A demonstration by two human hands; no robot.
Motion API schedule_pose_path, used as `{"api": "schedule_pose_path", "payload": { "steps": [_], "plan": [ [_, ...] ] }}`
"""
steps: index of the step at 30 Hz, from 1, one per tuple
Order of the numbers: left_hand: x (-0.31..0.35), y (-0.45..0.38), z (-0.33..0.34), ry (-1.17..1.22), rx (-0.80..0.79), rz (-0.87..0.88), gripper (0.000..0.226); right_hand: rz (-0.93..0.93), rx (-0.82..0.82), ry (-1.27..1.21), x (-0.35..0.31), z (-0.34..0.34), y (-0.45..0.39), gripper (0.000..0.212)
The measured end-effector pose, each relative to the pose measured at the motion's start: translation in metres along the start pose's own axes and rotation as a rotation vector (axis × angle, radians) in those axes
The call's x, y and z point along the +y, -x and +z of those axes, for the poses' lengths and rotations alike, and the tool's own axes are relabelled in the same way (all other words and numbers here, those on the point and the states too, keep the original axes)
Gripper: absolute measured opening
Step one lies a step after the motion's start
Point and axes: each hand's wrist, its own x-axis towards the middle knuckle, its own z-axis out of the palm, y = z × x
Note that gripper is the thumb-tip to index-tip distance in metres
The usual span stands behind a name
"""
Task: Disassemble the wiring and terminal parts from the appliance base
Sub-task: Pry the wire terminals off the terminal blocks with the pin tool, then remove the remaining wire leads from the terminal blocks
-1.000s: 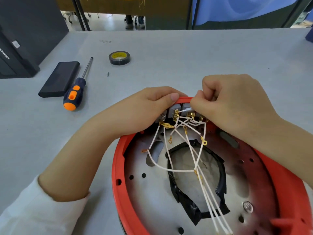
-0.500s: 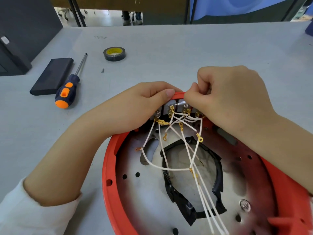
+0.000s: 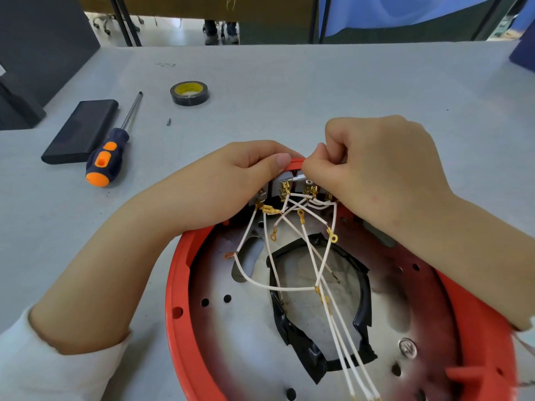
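Note:
The round red appliance base (image 3: 185, 264) lies open side up on the grey table, its metal plate ringed in black tape. White wires (image 3: 324, 264) with gold ring and spade terminals fan out from grey switch blocks (image 3: 283, 178) at the base's far rim. My left hand (image 3: 231, 183) grips that rim beside the blocks, thumb on the red edge. My right hand (image 3: 373, 163) is curled into a fist over the blocks and pinches a small silver terminal tab (image 3: 299, 178) between thumb and forefinger. The blocks on the right are partly hidden under it.
An orange-and-blue screwdriver (image 3: 108, 153) and a flat black case (image 3: 81, 131) lie at the left. A roll of black tape (image 3: 189, 93) and a tiny loose screw (image 3: 169, 121) sit behind them. A dark box (image 3: 26, 68) stands at the far left.
Both hands keep their hold at the rim; my right fist has shifted slightly on the tab. The view has shifted a little, nothing has come free.

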Motion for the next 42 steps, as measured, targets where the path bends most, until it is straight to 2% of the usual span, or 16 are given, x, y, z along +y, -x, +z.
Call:
{"api": "schedule_pose_path", "payload": {
  "steps": [21,30,34,38,42],
  "plan": [
    [0.003,0.000,0.000,0.016,-0.016,-0.018,0.030,-0.055,-0.002,0.014,-0.001,-0.002,-0.008,0.035],
    [0.003,0.002,0.000,0.013,-0.007,-0.003,0.024,-0.048,-0.087,-0.032,-0.002,-0.005,-0.011,0.040],
    [0.003,0.000,0.000,0.038,-0.004,-0.008,0.028,-0.136,-0.145,0.003,-0.008,-0.009,0.003,0.037],
    [0.002,0.000,0.000,0.011,0.026,-0.001,0.024,0.029,-0.018,-0.086,-0.003,-0.007,-0.002,0.038],
    [0.001,-0.001,-0.001,0.023,0.014,-0.013,0.024,0.079,0.021,-0.050,0.000,-0.001,-0.004,0.033]
  ]
}}
